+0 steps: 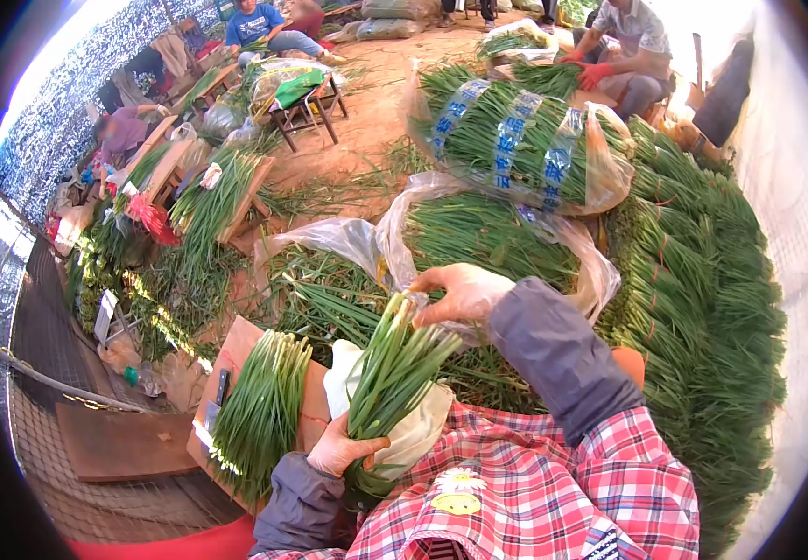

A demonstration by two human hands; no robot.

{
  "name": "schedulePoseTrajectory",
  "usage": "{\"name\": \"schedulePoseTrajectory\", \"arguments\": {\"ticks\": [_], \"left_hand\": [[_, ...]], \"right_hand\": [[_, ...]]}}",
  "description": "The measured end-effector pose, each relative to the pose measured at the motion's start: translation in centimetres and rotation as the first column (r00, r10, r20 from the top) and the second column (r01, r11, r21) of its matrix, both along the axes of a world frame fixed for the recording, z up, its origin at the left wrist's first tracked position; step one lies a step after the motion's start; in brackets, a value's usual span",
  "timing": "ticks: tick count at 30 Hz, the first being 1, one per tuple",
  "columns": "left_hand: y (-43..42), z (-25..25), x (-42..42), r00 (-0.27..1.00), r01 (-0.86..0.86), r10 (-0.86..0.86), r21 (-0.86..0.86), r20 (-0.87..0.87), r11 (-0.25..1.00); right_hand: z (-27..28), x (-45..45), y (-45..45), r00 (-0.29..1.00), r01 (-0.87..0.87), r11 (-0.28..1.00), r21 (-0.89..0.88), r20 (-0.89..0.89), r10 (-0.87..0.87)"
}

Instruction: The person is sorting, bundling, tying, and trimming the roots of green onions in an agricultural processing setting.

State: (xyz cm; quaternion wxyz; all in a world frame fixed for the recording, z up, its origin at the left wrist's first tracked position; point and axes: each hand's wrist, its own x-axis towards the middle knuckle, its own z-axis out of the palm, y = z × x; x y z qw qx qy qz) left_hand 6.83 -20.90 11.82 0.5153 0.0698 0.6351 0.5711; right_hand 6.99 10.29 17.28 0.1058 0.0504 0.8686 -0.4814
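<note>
My left hand (pixel 346 446) is wrapped round the lower, leafy part of a bunch of garlic chives (pixel 396 369), which slants up over my lap. At its pale stem ends, my right hand (pixel 464 291) is closed, thumb and fingers curled against the stalks. Left of the bunch, a larger pile of garlic chives (pixel 264 401) lies on a wooden board (pixel 236 347). A dark-handled knife (pixel 223 386) lies along the board's left side. White cloth (pixel 427 425) covers my lap under the held bunch.
Before me stands an open plastic bag of chives (pixel 488 233), with a packed, blue-printed bag (pixel 506 140) behind it. Tied bundles (pixel 693 327) line the right side. Loose leaves (pixel 320 303) litter the ground. A stool (pixel 306 107) and co-workers (pixel 268 28) are farther off.
</note>
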Motion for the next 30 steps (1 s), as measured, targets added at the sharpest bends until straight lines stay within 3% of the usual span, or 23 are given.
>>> {"name": "schedulePoseTrajectory", "arguments": {"ticks": [1,3,4,6,7,8,9,11,13,14,15,16,17,18,19,21,22,23,25,28,30], "left_hand": [[-0.3,0.1,0.0,1.000,0.024,-0.024,-0.039,-0.016,0.999],[-0.8,0.1,-0.1,0.997,0.065,-0.070,-0.114,-0.042,0.991],[-1.1,-0.1,-0.1,0.995,0.082,-0.089,-0.122,-0.049,0.989],[-1.6,-0.8,-0.5,0.989,0.120,-0.130,-0.140,-0.068,0.983],[-1.7,-0.6,-0.4,0.996,0.059,-0.062,-0.051,-0.066,0.997],[-1.6,-0.3,-0.2,0.998,-0.006,0.008,0.037,-0.056,0.999],[-1.5,0.1,-0.2,0.999,-0.020,0.022,0.076,-0.025,0.997],[-1.4,1.0,-0.4,0.998,-0.050,0.044,0.150,0.042,0.987],[-1.5,1.2,-0.2,0.989,-0.078,0.060,0.126,0.138,0.989],[-1.7,0.8,-0.3,0.986,-0.063,0.042,0.130,0.162,0.990],[-2.2,0.0,-0.5,0.982,-0.049,0.024,0.135,0.186,0.990],[-2.7,-0.7,-0.7,0.978,-0.036,0.006,0.139,0.208,0.990],[-3.2,-1.2,-0.6,0.979,-0.065,0.039,0.124,0.203,0.990],[-3.7,-1.6,-0.4,0.977,-0.095,0.072,0.106,0.200,0.990],[-4.1,-1.8,-0.1,0.975,-0.122,0.103,0.087,0.199,0.989],[-3.4,-0.9,0.0,0.983,-0.075,0.062,0.065,0.174,0.995],[-2.9,-0.6,-0.1,0.986,-0.046,0.037,0.055,0.164,0.997],[-2.6,-0.7,0.0,0.988,-0.039,0.030,0.058,0.152,0.998],[-2.0,-0.7,0.1,0.992,-0.035,0.027,0.066,0.120,0.997],[-1.4,1.3,0.3,0.989,-0.023,0.014,0.057,0.149,0.998],[-1.2,0.9,0.5,0.989,-0.051,0.041,0.062,0.145,0.997]], "right_hand": [[0.6,-0.4,-0.3,0.984,-0.115,0.988,0.105,0.147,0.099],[-1.2,-1.0,-1.0,0.951,-0.261,0.964,-0.049,0.157,0.266],[-3.8,-1.6,-1.5,0.921,-0.352,0.907,-0.231,0.089,0.380],[-7.3,-2.2,-2.6,0.941,-0.131,0.788,-0.602,0.175,0.290],[-9.6,-2.8,-2.8,0.962,-0.164,0.870,-0.465,0.119,0.245],[-11.5,-3.0,-3.1,0.966,-0.010,0.649,-0.761,0.160,0.202],[-12.1,-2.8,-3.6,0.960,0.154,0.322,-0.934,0.219,0.175],[-12.8,-2.0,-3.7,0.962,0.240,0.285,-0.928,0.266,0.056],[-8.1,0.6,-4.0,0.986,0.161,0.832,-0.531,0.123,-0.113],[-8.4,0.8,-3.3,0.980,0.195,0.870,-0.454,0.135,-0.149],[-8.9,1.0,-2.4,0.973,0.220,0.815,-0.536,0.060,-0.223],[-10.3,1.1,-1.1,0.921,0.325,0.580,-0.747,0.111,-0.373],[-9.9,1.2,0.4,0.853,0.423,0.516,-0.745,0.136,-0.503],[-10.2,1.6,2.3,0.832,0.387,0.403,-0.829,0.126,-0.540],[-10.4,2.1,4.0,0.825,0.427,0.464,-0.776,0.123,-0.552],[-9.1,1.7,3.7,0.903,0.430,0.806,-0.407,0.183,-0.389],[-8.2,1.7,2.6,0.986,0.165,0.926,-0.339,0.040,-0.161],[-8.3,1.5,1.2,0.996,0.080,0.967,-0.243,0.056,-0.069],[-5.3,1.0,-1.2,0.978,-0.133,0.962,-0.239,0.125,0.166],[-7.5,0.2,-2.6,0.990,0.025,0.981,-0.192,0.143,0.003],[-10.7,-0.2,-1.6,0.969,0.231,0.942,-0.245,-0.027,-0.244]]}}
